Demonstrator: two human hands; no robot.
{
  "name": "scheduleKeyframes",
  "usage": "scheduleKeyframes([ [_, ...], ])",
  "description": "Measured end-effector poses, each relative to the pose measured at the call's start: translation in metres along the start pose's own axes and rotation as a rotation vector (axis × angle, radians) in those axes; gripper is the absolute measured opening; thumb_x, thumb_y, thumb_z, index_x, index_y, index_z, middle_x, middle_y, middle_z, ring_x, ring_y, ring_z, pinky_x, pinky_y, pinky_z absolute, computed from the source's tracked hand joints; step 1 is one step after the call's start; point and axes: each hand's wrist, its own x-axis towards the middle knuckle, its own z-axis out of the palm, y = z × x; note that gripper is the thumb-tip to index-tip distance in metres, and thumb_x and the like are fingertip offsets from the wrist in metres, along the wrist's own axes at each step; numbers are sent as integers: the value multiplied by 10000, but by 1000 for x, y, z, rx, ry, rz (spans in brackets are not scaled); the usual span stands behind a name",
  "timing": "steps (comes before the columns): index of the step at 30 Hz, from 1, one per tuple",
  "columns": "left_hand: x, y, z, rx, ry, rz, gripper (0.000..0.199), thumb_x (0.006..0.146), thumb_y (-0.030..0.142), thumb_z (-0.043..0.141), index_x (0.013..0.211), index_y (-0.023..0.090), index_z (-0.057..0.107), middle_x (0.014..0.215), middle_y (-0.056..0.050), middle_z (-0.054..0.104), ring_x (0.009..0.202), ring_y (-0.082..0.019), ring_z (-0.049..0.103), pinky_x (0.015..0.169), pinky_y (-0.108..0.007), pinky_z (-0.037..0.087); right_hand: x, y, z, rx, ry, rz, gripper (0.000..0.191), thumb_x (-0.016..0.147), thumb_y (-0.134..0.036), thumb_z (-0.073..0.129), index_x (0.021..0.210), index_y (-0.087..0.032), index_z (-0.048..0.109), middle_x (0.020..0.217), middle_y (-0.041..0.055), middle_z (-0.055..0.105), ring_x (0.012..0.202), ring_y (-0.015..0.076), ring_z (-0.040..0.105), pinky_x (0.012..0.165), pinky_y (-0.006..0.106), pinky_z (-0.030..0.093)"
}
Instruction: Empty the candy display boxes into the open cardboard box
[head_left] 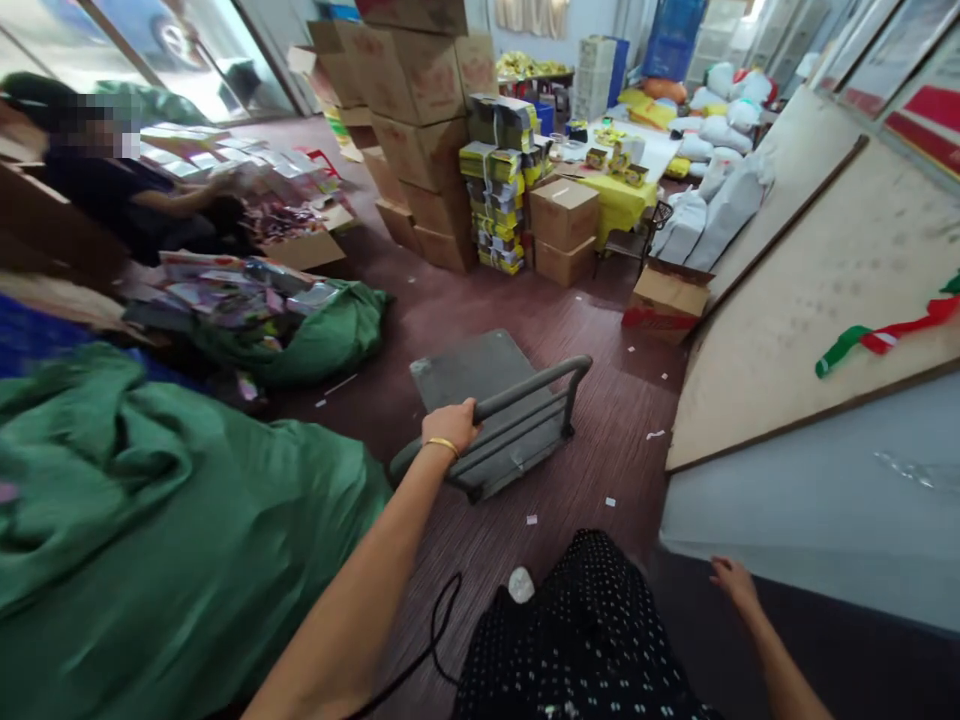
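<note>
My left hand [451, 428], with a gold bangle at the wrist, is wrapped round the grey push handle of a flat platform trolley [480, 362]. The trolley stands on the floor in front of me, its deck bare. My right hand [733, 582] hangs low at my side near the pale wall panel, fingers loosely apart and holding nothing. Left of the trolley, close to my left arm, bulges a large green sack [187, 510]. A black cord [435, 630] loops beside my dotted black clothing [592, 620].
A seated person [127, 190] works at the left beside an opened green sack [330, 330]. Stacked cartons [420, 90] and tied yellow bundles [495, 200] stand ahead. An open carton [666, 300] rests against the right wall [787, 300]. Paper scraps dot the dark red floor [600, 450].
</note>
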Motion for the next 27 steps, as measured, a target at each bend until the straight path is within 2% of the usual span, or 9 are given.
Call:
scheduleKeyframes([
  [3,38,22,-18,-25,5,59,379,966,386,492,1249,150,579,1207,-212,709,1142,-367,687,902,-445,554,2,3,12,28,-88,80,302,478,-586,490,497,-284,500,489,15,572,456,360,655,514,499,541],
  [5,62,38,-27,-52,18,86,373,964,347,494,1269,140,554,1211,-216,708,1147,-350,688,919,-433,553,26,-10,26,30,-159,87,274,449,-569,488,504,-302,508,493,25,577,506,385,676,561,524,560],
  [8,104,64,-42,-90,38,116,354,969,289,486,1298,164,519,1224,-170,714,1160,-298,689,954,-385,544,83,-71,66,52,-244,20,341,442,-582,513,631,-308,584,625,72,670,637,404,718,719,554,593],
  [11,147,91,-56,-124,38,138,337,961,247,493,1287,162,505,1233,-160,712,1160,-286,690,965,-369,542,125,-184,122,142,-295,-235,536,547,-628,519,895,-239,645,985,180,741,912,378,740,946,538,566],
  [16,205,141,-80,-187,17,146,337,938,220,512,1263,136,478,1188,-192,713,1132,-301,701,958,-390,550,155,-411,208,252,-320,-612,841,791,-604,483,1441,-71,467,1496,258,478,1297,309,577,1119,475,466],
  [18,226,160,-89,-225,7,155,361,923,236,544,1263,139,468,1190,-189,713,1131,-304,700,951,-387,555,165,-483,233,269,-283,-678,908,791,-547,537,1520,-34,363,1565,261,386,1452,324,406,1177,485,399],
  [20,246,180,-97,-269,-1,169,415,903,264,589,1277,142,457,1200,-180,710,1126,-304,700,939,-375,561,178,-533,249,214,-274,-603,972,788,-454,574,1580,-6,230,1545,278,402,1452,349,396,1186,516,369],
  [23,270,208,-106,-344,-2,223,585,876,317,642,1370,116,400,1270,-177,671,1160,-294,681,965,-349,555,206,-569,254,99,-258,-504,963,806,-304,518,1612,12,96,1349,273,583,1236,362,600,1095,529,447],
  [27,276,241,-100,-551,17,372,999,842,323,676,1592,61,71,1418,-220,529,1224,-315,639,1007,-365,542,255,-570,237,-27,-156,-550,915,804,-272,515,1622,-42,175,1216,227,665,1076,342,678,996,482,513],
])
